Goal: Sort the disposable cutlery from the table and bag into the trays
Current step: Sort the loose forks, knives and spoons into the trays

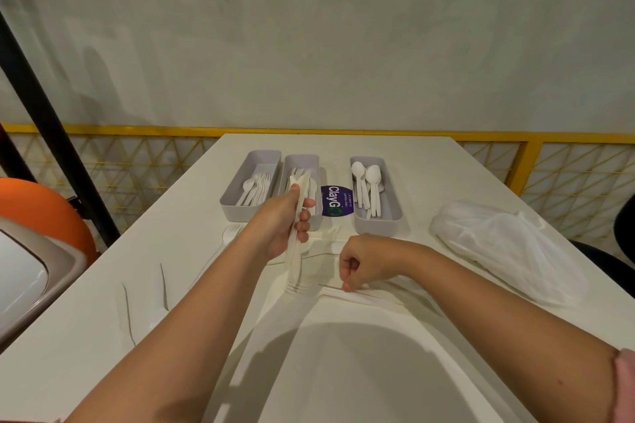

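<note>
Gathering cutlery, centre frame.
My left hand [285, 221] grips a bundle [294, 261] upright, likely to square its ends; right hand [364, 261], curled, pinches a piece [378, 297] off the table [412, 154].

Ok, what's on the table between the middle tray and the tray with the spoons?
A round purple ClayGo sticker on the table, between the middle tray and the spoon tray; the head view shows it.

cam: head-worn, single wide-angle view | facing: forward and down along table [429, 161] toward far wall [309, 27] | range: close over near table end, left hand [278, 223] and right hand [364, 263] mid-frame | far: trays [378, 227] beyond hands, centre | coverage: wall in upper half, table in lower half, left and right table edges both in frame
</note>
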